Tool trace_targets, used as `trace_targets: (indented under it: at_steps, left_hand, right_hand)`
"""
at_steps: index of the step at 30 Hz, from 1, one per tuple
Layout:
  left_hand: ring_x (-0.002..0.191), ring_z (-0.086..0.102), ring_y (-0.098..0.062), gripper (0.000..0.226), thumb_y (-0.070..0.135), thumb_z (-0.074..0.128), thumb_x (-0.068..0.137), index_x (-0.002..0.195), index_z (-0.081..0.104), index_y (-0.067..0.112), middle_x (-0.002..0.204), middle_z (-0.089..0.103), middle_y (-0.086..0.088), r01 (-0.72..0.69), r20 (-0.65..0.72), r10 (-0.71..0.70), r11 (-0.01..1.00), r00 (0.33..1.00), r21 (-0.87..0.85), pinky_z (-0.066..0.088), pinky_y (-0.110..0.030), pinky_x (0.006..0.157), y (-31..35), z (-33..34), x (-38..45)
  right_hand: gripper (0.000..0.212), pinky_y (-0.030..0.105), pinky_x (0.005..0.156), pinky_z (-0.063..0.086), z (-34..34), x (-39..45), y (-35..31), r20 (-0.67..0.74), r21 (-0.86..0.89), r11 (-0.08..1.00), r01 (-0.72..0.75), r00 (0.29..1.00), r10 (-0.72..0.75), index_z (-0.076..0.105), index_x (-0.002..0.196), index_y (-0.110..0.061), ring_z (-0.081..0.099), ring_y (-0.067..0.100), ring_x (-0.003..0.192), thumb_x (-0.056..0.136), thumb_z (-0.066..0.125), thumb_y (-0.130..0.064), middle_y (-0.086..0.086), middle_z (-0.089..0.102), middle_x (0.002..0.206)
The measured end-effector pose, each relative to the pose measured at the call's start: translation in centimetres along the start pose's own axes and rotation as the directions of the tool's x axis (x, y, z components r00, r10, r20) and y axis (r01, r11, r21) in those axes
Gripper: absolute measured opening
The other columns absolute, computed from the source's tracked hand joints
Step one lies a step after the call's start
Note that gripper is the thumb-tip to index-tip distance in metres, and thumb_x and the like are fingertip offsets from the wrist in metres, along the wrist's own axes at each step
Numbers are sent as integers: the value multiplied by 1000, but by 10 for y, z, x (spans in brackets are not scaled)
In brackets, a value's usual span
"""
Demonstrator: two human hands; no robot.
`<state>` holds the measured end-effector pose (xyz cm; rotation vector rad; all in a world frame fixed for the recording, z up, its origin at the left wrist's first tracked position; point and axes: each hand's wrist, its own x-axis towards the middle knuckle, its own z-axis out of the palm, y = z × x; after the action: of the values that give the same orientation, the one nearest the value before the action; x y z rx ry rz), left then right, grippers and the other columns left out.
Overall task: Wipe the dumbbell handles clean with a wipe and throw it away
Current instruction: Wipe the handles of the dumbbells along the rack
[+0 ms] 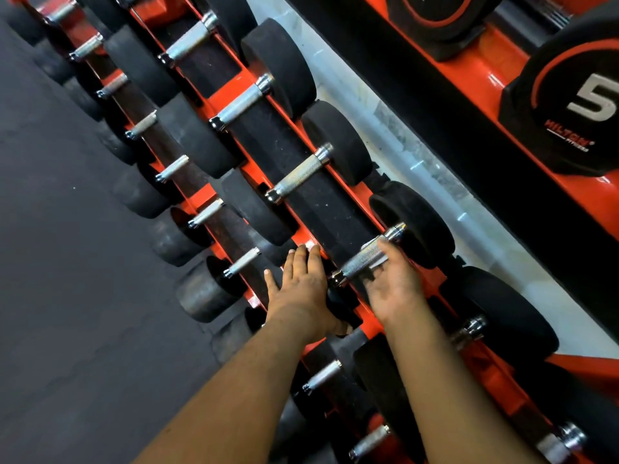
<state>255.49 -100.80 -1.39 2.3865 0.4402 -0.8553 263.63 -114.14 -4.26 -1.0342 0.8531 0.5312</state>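
Head view shows the nearest dumbbell handle (365,259) on the orange rack (301,234), right hand (395,283) loosely cupped beneath it, left hand (303,279) flat alongside, no wipe visible; wiping apparently not begun.

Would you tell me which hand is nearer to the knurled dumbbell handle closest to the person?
Right. The right hand cups under the knurled handle; the left hand lies flat to its left on the rack.
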Motion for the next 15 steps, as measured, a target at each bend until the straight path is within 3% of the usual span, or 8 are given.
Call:
trace_targets:
  at_steps: [4,7,9,11,12,15]
  left_hand:
    - [154,-22,-19,155,54,93,59,159,-20,20,168,-22,1,-3,-6,3,1000,1000,-5,-7,-62,123,0,0,0]
    - [155,-22,-19,155,54,93,58,159,-19,20,168,-22,1,-4,-6,4,1000,1000,-3,-7,-62,122,0,0,1]
    - [155,-21,-19,155,55,93,58,159,-19,20,169,-22,1,-7,-15,7,1000,1000,0,-6,-62,123,0,1,1]
    - [155,-21,-19,155,55,93,58,160,-19,20,169,-21,1,-9,-19,9,1000,1000,-3,-7,-62,123,-1,2,1]
    - [155,-21,-19,155,54,93,58,160,-18,21,169,-21,1,-9,-22,9,1000,1000,-5,-7,-61,123,-1,2,1]
    - [154,-22,-20,154,54,93,58,159,-19,20,169,-22,1,-8,-14,8,1000,1000,-4,-8,-62,122,-1,2,1]
  right_hand:
    - [13,41,101,47,5,-4,-4,17,-21,998,-55,998,55,64,102,-10,64,23,90,98,58,-21,11,68,99]
    - [19,40,103,47,4,6,-20,-66,56,997,48,997,-44,65,110,-11,65,21,102,99,57,-24,11,69,113]
    - [30,38,92,54,2,4,-1,-58,-35,999,8,998,-10,64,121,-10,67,23,101,96,63,-25,12,69,118]
    - [28,34,72,59,1,-3,20,-12,-149,986,-77,997,76,65,118,-10,68,24,88,94,65,-23,14,69,108]
    - [23,34,70,59,1,-5,21,1,-154,984,-93,996,94,66,114,-9,67,24,84,94,64,-22,14,70,103]
    - [14,36,84,53,0,2,1,-37,17,1000,1,999,-1,65,103,-10,67,22,90,98,59,-21,12,70,100]
